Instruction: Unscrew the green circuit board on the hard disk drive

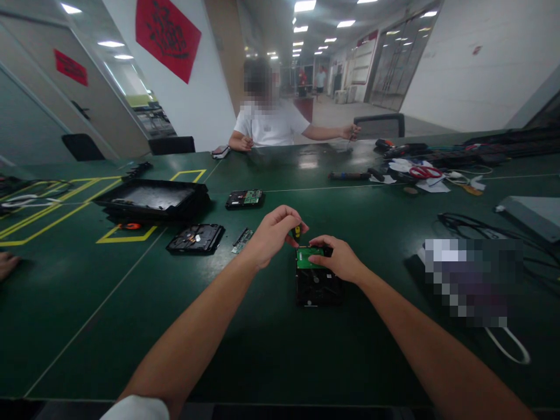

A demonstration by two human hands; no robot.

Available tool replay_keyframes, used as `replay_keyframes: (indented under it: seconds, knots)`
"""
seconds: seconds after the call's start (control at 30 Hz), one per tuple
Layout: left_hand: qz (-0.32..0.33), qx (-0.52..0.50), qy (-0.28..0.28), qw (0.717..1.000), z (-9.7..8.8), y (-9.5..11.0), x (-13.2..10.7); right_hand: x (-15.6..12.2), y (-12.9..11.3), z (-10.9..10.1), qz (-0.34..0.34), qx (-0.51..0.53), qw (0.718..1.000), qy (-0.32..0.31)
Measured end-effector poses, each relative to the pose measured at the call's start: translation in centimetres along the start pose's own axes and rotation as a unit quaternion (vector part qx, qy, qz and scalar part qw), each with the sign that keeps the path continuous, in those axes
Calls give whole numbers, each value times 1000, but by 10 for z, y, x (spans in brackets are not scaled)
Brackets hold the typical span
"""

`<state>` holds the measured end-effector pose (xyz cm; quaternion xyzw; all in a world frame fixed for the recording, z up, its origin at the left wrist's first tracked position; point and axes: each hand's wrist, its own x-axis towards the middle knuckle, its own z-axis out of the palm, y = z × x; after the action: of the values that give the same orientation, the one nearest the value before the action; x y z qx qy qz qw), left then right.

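Note:
In the middle of the table lies a hard drive [318, 287] with its green circuit board [305, 258] facing up. My left hand [276, 232] is closed around a small screwdriver [297, 231] with a yellow and black handle, held upright over the drive's far left edge. Its tip is hidden, so I cannot tell whether it sits in a screw. With the thumb on the green board and the fingers at the far edge, my right hand [339, 258] grips the drive. A loose circuit board [242, 240] rests left of my left hand.
Further left are an open drive casing [195, 238], another hard drive [244, 199] and a black tray [153, 195]. Red-handled scissors [425, 172], papers and cables [464, 221] lie on the right. A person in a white shirt [273, 125] sits opposite; another hand [7, 263] shows at far left.

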<state>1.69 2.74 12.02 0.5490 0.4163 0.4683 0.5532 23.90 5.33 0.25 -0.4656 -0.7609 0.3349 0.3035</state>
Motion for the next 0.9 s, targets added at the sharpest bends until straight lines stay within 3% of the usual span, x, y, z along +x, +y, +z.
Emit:
replay_keyframes:
  seconds: [0.4,0.57,0.73,0.9]
  knots:
    - [28,34,-5,999,-3,1,1,-1,1,0,10,6,1000,-4]
    - [4,-12,-25,1000,-2,0,0,-1,3,0,4,8,1000,-1]
    - [-6,-59,0,998,-1,-2,1,-1,3,0,1,13,1000,-2]
    - [17,-11,17,1000,-2,-2,2,-2,1,0,3,10,1000,4]
